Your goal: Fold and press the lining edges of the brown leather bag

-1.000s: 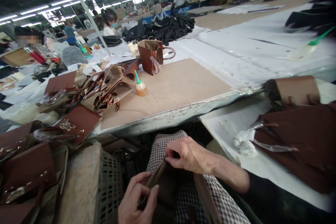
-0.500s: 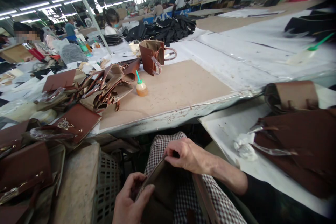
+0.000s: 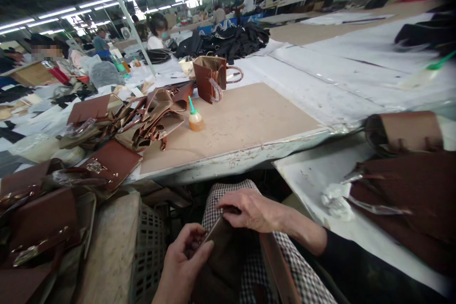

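Left hand (image 3: 185,259): fingers curled, thumb pinching the bag (image 3: 223,256) edge.
Right hand (image 3: 251,211): closed over the bag's top edge.
Bag: on the lap, below the counter (image 3: 231,126).
Glue bottle (image 3: 195,118): upright on the counter.

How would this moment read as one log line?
left hand: grips brown bag edge | right hand: holds its top edge | bag: on lap | glue bottle: upright on board
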`<action>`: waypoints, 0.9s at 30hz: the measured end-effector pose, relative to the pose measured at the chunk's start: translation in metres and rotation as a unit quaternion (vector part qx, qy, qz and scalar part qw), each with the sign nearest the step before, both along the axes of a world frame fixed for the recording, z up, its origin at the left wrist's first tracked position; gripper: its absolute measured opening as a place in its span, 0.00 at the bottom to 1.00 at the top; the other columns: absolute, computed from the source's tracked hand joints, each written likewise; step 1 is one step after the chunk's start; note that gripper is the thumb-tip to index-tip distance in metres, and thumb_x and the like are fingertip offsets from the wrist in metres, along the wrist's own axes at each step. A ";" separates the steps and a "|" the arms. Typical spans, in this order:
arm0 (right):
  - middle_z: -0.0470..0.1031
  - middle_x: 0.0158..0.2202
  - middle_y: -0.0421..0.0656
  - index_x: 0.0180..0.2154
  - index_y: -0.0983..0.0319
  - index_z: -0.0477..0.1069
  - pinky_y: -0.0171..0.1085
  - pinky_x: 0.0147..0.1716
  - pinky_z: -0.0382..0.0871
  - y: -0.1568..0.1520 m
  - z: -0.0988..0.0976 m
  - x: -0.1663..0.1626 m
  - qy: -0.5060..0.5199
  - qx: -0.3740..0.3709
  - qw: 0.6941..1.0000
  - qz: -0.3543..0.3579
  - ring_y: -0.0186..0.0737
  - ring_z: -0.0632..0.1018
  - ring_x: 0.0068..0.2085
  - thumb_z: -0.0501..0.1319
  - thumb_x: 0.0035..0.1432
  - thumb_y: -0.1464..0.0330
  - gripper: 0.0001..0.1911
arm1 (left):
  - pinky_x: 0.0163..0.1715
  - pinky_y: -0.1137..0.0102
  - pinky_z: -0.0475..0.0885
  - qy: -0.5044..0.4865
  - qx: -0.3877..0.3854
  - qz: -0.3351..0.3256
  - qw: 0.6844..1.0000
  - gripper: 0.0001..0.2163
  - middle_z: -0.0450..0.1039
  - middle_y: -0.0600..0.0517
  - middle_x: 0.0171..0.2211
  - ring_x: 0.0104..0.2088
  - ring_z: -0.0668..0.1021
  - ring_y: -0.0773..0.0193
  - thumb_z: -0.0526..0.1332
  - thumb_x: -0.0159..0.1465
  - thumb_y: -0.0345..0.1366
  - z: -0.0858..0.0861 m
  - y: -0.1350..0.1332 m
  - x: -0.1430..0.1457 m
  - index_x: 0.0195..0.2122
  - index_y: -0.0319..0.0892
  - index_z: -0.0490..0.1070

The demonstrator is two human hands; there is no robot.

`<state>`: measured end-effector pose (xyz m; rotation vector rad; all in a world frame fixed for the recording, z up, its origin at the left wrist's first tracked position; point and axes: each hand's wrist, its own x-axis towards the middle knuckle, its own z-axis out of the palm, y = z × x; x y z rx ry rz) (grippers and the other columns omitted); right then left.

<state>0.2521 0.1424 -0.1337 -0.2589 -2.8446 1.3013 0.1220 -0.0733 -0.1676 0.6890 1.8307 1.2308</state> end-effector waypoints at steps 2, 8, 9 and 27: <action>0.78 0.36 0.41 0.37 0.60 0.78 0.35 0.39 0.64 0.000 -0.001 -0.003 0.011 0.021 0.998 0.051 0.39 0.76 0.39 0.58 0.62 0.72 0.09 | 0.29 0.75 0.64 0.100 -0.045 -0.074 0.991 0.11 0.74 0.56 0.29 0.28 0.73 0.65 0.67 0.62 0.43 0.010 0.006 -0.004 0.44 0.46 0.77; 0.76 0.35 0.40 0.37 0.60 0.80 0.33 0.37 0.64 -0.002 -0.009 -0.001 0.053 0.022 0.997 0.043 0.37 0.75 0.37 0.60 0.63 0.72 0.09 | 0.28 0.72 0.56 0.247 -0.084 -0.199 0.944 0.15 0.69 0.57 0.24 0.26 0.70 0.66 0.57 0.71 0.41 0.027 0.031 -0.005 0.28 0.43 0.74; 0.76 0.35 0.40 0.36 0.60 0.80 0.33 0.36 0.64 -0.001 -0.009 0.001 0.058 0.014 0.997 0.041 0.37 0.75 0.37 0.60 0.63 0.72 0.09 | 0.28 0.72 0.57 0.219 -0.081 -0.188 0.954 0.16 0.68 0.58 0.23 0.26 0.69 0.66 0.58 0.70 0.41 0.025 0.030 -0.003 0.26 0.42 0.73; 0.80 0.35 0.41 0.38 0.59 0.83 0.34 0.40 0.67 0.002 -0.011 -0.001 0.054 -0.034 0.997 0.046 0.38 0.78 0.38 0.61 0.61 0.71 0.10 | 0.50 0.54 0.77 -0.139 0.028 0.113 0.983 0.31 0.81 0.37 0.50 0.49 0.82 0.45 0.74 0.55 0.47 0.016 -0.040 0.018 0.57 0.39 0.74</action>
